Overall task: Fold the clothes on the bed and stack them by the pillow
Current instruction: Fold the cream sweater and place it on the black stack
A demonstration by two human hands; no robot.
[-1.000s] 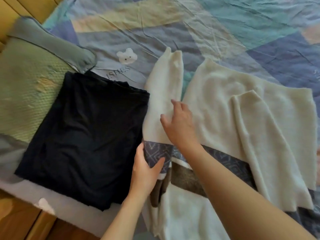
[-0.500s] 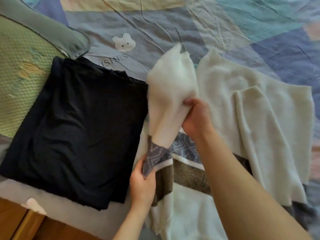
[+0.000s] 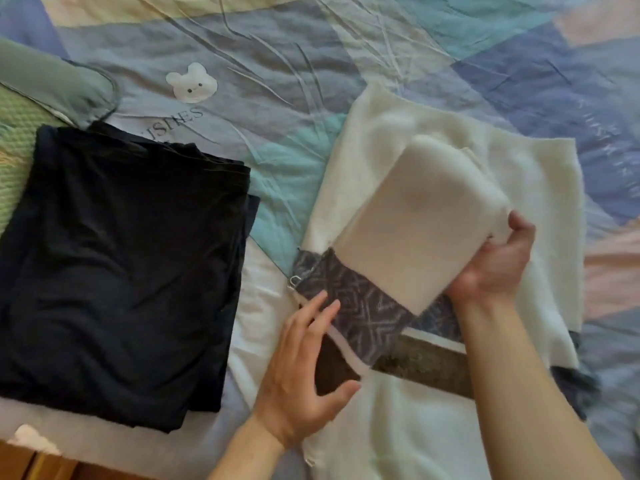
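A cream sweater [image 3: 540, 188] with a blue-grey patterned band and a brown stripe lies spread on the bed at the right. My right hand [image 3: 495, 261] grips its left sleeve [image 3: 415, 230], which is laid over the sweater's body. My left hand [image 3: 304, 368] presses flat with straight fingers on the patterned band and brown stripe at the fold. A folded dark navy garment [image 3: 117, 265] lies at the left, its edge resting on the green pillow [image 3: 20, 133].
The patchwork bedsheet [image 3: 277, 39] in blue, teal and yellow, with a white bear print [image 3: 192, 83], stretches behind the clothes. A wooden bed frame edge [image 3: 31, 462] shows at the bottom left.
My right hand has lifted the sleeve and carried it to the right, across the sweater's body. My left hand has let go of the band and now lies flat on it.
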